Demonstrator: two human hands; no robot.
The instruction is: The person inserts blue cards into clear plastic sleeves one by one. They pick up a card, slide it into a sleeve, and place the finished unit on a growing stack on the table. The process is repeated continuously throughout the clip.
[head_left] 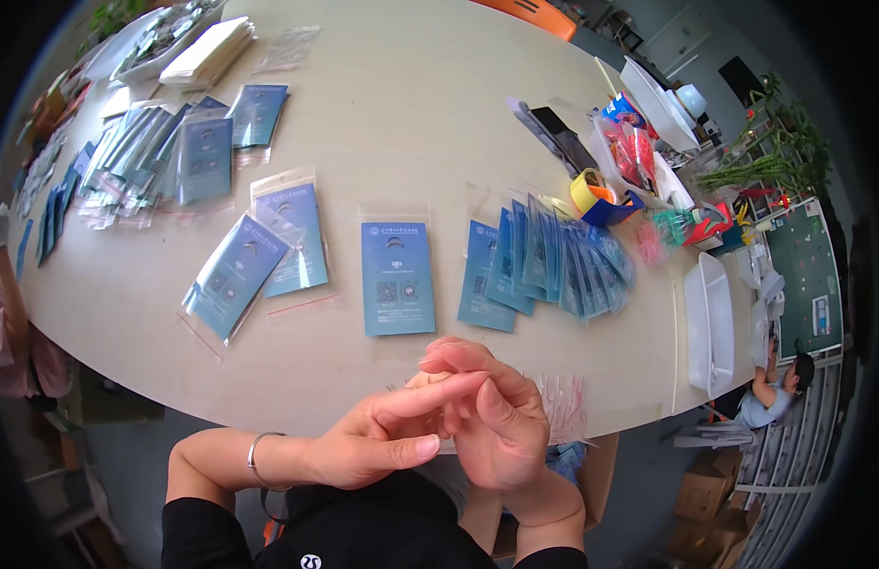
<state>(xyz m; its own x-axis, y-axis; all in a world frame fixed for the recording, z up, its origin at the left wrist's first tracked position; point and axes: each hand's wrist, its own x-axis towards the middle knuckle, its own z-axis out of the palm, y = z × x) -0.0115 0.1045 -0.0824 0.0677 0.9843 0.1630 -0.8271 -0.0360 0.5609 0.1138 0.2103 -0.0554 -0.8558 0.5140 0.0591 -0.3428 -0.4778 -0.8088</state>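
My left hand [387, 429] and my right hand [508, 431] meet at the table's near edge. The left one has its index finger and thumb stretched apart; its other fingers are partly hidden. Its index fingertip touches the right hand, whose fingers curl inward beside a raised thumb. Anything inside that curl is hidden. Just beyond them lies a blue printed card in a clear bag [399, 275]. To its left, two more bagged cards [236, 275] overlap at a slant. A fanned row of bagged blue cards [544, 261] lies to its right. Clear bags with reddish strips [563, 403] lie beside my right hand.
Stacked bagged cards [141, 156] and a pale stack [209, 54] occupy the far left. At right are a phone [563, 137], a yellow tape roll [586, 192], a container of red packets [632, 152] and a white tray [707, 322]. Other people sit at both sides.
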